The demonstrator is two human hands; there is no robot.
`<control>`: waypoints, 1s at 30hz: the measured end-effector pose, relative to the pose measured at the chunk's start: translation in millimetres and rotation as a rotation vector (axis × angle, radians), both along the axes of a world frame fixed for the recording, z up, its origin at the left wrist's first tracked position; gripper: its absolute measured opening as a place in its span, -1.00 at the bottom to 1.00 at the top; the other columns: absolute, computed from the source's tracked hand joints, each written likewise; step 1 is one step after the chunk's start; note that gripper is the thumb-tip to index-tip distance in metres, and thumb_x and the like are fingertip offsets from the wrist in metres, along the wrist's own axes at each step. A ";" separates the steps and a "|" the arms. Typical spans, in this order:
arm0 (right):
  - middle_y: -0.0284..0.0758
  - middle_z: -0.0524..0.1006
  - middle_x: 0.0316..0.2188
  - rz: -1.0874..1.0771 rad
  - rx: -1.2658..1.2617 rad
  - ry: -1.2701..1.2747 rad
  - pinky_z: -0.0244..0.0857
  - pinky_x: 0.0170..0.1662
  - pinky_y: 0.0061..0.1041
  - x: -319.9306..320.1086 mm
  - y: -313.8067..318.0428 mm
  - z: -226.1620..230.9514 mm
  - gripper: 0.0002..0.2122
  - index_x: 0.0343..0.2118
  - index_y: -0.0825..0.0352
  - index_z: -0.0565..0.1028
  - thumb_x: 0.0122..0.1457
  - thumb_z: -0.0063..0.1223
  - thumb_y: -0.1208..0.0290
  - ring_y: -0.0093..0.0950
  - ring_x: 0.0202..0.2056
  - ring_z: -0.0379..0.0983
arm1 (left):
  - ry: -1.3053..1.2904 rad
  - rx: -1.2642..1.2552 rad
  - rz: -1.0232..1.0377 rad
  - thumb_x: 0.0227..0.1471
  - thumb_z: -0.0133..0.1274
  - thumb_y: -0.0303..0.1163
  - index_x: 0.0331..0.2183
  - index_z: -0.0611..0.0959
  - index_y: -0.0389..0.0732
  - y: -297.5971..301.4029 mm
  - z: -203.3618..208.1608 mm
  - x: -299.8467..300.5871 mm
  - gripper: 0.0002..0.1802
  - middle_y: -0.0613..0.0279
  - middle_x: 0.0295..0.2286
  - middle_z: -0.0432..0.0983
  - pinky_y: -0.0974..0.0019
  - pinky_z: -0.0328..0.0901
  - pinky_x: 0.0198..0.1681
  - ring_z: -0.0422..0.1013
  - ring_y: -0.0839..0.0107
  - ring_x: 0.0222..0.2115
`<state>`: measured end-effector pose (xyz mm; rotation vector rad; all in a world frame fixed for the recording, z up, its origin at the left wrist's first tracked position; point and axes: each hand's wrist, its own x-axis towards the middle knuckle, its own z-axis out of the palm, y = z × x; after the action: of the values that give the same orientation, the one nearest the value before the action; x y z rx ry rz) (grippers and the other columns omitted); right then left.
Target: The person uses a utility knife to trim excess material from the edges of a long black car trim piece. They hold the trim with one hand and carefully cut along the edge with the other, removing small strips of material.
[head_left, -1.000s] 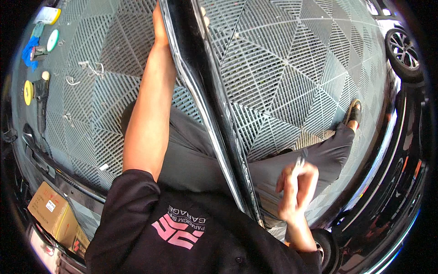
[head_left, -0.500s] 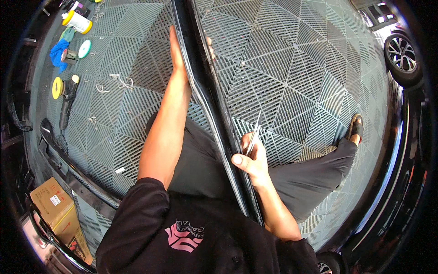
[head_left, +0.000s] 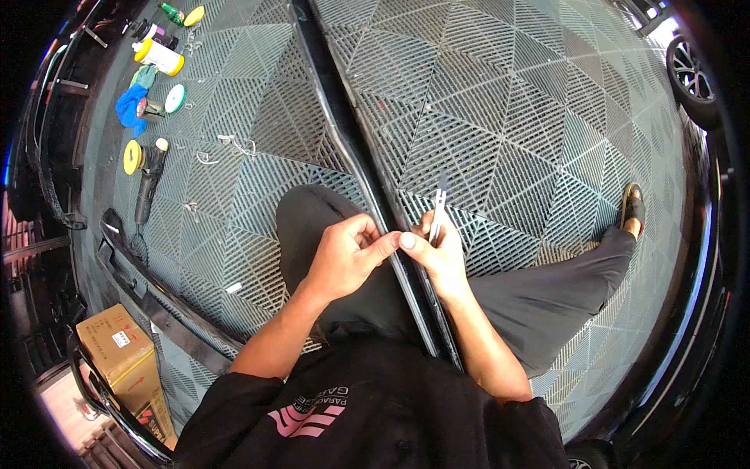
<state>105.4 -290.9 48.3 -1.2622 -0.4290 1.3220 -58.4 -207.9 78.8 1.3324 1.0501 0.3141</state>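
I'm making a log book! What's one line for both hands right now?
left hand: at strip, left edge | right hand: holding knife, at strip's right edge | polisher: on floor

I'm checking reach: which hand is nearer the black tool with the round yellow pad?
Left. The left hand is right of the black tool, at the long black panel; the right hand is farther right.

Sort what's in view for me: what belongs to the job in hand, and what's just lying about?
Job in hand:
long black strip, at the left hand
knife, in the right hand

Apparently just lying about:
blue cloth
polisher
white-and-yellow bottle
cardboard box
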 end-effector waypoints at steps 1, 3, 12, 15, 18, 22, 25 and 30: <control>-0.55 0.27 -0.50 -0.002 -0.004 0.018 0.23 -0.32 -0.63 -3.1 -0.7 2.4 -0.55 -0.39 0.19 0.28 -0.05 0.49 0.27 -0.71 -0.44 0.21 | 0.050 0.027 -0.020 0.16 0.18 -0.19 -0.51 0.56 -0.32 -0.7 4.5 -1.2 -0.61 0.30 -0.65 0.49 0.46 0.29 -0.55 0.43 0.61 -0.61; -0.56 0.26 -0.50 0.010 -0.004 0.044 0.23 -0.32 -0.64 -4.8 -0.5 4.0 -0.55 -0.39 0.19 0.28 -0.05 0.49 0.27 -0.72 -0.44 0.20 | 0.026 -0.010 -0.045 0.16 0.18 -0.21 -0.52 0.57 -0.34 2.2 10.4 -6.1 -0.61 0.25 -0.66 0.51 0.45 0.30 -0.55 0.44 0.61 -0.61; -0.57 0.22 -0.53 0.067 0.005 0.021 0.24 -0.34 -0.65 -15.4 -0.8 -4.0 -0.58 -0.43 0.19 0.26 -0.02 0.45 0.35 -0.72 -0.48 0.16 | 0.230 -0.003 -0.286 0.18 0.11 -0.23 -0.45 0.65 -0.39 24.2 39.9 -20.1 -0.63 0.24 -0.60 0.55 0.45 0.34 -0.57 0.44 0.56 -0.63; -0.56 0.22 -0.53 0.079 -0.002 0.056 0.25 -0.33 -0.64 -17.5 1.0 1.2 -0.59 -0.43 0.19 0.26 -0.03 0.44 0.39 -0.72 -0.48 0.15 | 0.201 0.002 -0.198 0.15 0.10 -0.30 -0.49 0.64 -0.36 18.0 35.2 -23.4 -0.68 0.28 -0.62 0.53 0.45 0.30 -0.60 0.39 0.60 -0.66; -0.57 0.22 -0.53 0.091 -0.002 0.054 0.26 -0.29 -0.63 -20.4 1.1 1.0 -0.60 -0.42 0.19 0.26 -0.03 0.43 0.42 -0.73 -0.48 0.16 | 0.135 -0.098 -0.155 0.10 0.09 -0.36 -0.53 0.62 -0.33 19.5 26.2 -30.2 -0.74 0.32 -0.64 0.51 0.47 0.27 -0.62 0.36 0.62 -0.69; -0.59 0.22 -0.55 0.100 -0.010 0.053 0.21 -0.37 -0.67 -21.0 0.1 0.7 -0.63 -0.45 0.18 0.26 0.00 0.39 0.47 -0.74 -0.50 0.16 | 0.159 -0.059 -0.241 0.04 0.08 -0.41 -0.56 0.61 -0.29 36.8 31.4 -48.7 -0.80 0.36 -0.67 0.48 0.48 0.23 -0.64 0.34 0.64 -0.70; -0.61 0.18 -0.58 0.078 -0.005 -0.002 0.13 -0.45 -0.69 -9.5 3.1 7.9 -0.61 -0.50 0.15 0.22 0.01 0.36 0.51 -0.74 -0.54 0.12 | 0.248 0.025 -0.086 0.07 0.07 -0.45 -0.53 0.61 -0.28 58.4 41.4 -64.7 -0.82 0.31 -0.66 0.50 0.52 0.25 -0.64 0.35 0.64 -0.71; -0.62 0.15 -0.61 0.079 0.046 0.054 0.02 -0.53 -0.67 -14.3 5.3 11.1 -0.62 -0.52 0.16 0.21 0.05 0.34 0.51 -0.75 -0.57 0.09 | 0.021 0.347 0.066 0.18 0.09 -0.39 -0.46 0.61 -0.27 43.9 20.7 -61.9 -0.80 0.14 -0.44 0.56 0.49 0.35 -0.48 0.46 0.56 -0.52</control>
<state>91.1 -285.6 59.4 -1.1793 -0.4729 1.4017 -120.3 -164.0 99.4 1.6140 1.0920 0.5513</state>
